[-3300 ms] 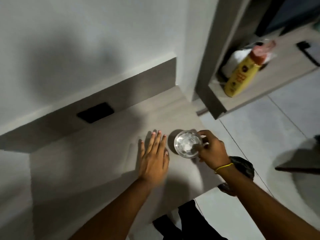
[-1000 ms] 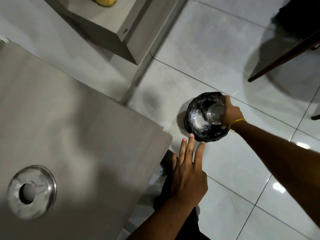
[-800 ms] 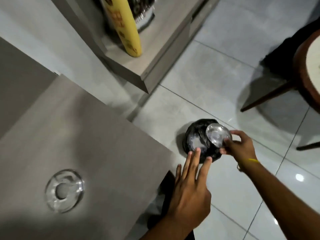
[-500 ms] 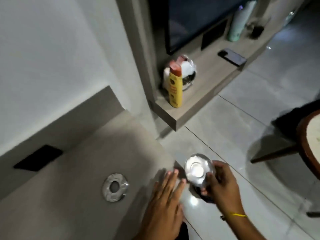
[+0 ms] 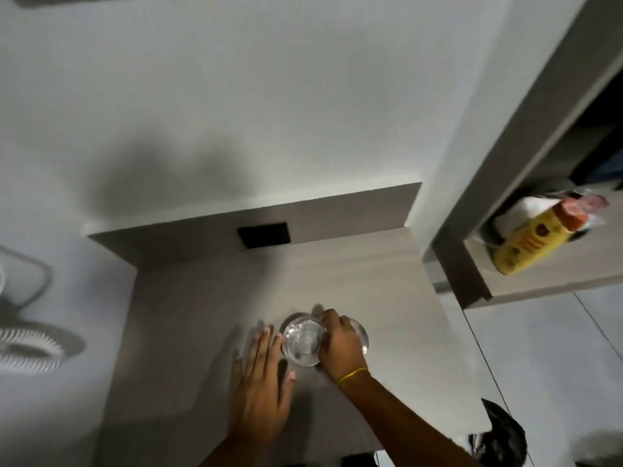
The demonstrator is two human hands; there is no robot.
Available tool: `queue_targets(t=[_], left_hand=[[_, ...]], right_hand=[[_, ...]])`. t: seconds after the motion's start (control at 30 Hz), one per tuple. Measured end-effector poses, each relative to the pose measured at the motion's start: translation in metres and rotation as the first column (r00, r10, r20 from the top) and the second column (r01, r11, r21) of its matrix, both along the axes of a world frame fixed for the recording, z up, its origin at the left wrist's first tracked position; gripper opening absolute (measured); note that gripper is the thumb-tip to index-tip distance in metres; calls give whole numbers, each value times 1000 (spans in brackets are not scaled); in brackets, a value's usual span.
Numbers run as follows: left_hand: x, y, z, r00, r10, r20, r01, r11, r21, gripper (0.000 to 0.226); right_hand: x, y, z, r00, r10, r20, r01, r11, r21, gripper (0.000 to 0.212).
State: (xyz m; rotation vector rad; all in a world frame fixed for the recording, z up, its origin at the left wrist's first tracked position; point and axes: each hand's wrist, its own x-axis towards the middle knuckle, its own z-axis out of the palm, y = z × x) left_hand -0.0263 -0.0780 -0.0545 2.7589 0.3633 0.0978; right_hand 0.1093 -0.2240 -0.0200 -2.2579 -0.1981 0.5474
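A clear glass (image 5: 302, 342) stands upright on the grey wooden desk (image 5: 354, 274), seen from above. My right hand (image 5: 340, 347) grips the glass from its right side, with a yellow band on the wrist. A round clear glass piece (image 5: 362, 335) lies on the desk just behind that hand, mostly hidden by it. My left hand (image 5: 264, 382) lies flat on the desk with straight fingers, just left of the glass and holding nothing.
A black socket plate (image 5: 264, 235) sits in the desk's back panel. A yellow bottle (image 5: 526, 242) stands on a low shelf at the right. A bin with a black bag (image 5: 499, 436) is on the tiled floor, bottom right. A white fan (image 5: 30, 345) is at the left.
My right hand has brought the glass from over the black-bagged bin back onto the desk beside the round glass piece. My left hand has returned to lie flat on the desk.
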Motion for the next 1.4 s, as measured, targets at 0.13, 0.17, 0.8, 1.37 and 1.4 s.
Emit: queue_targets(t=[0.13,0.17,0.8,1.37,1.4], left_hand=[[-17,14,-24,995,58,-85,-57,998,6,74],[-20,16,-30,992,67,-105,-66,998,7,75],[-36,27,-82,982,117,-151,-106,991,79,85],[-33,26,-76,987,114,-109,-102,989,106,78],[-33,25,-76,987,117,-110,-105,989,104,76]], right_hand=[[5,35,-19,988,143,-60,-148,985,-92,45],[5,41,-22,985,157,-68,-163,982,-99,46],[5,-17,-9,912,408,-47,-355,725,-591,98],[-20,69,7,827,556,89,-464,763,-450,94],[-21,73,5,819,568,78,-475,748,-463,95]])
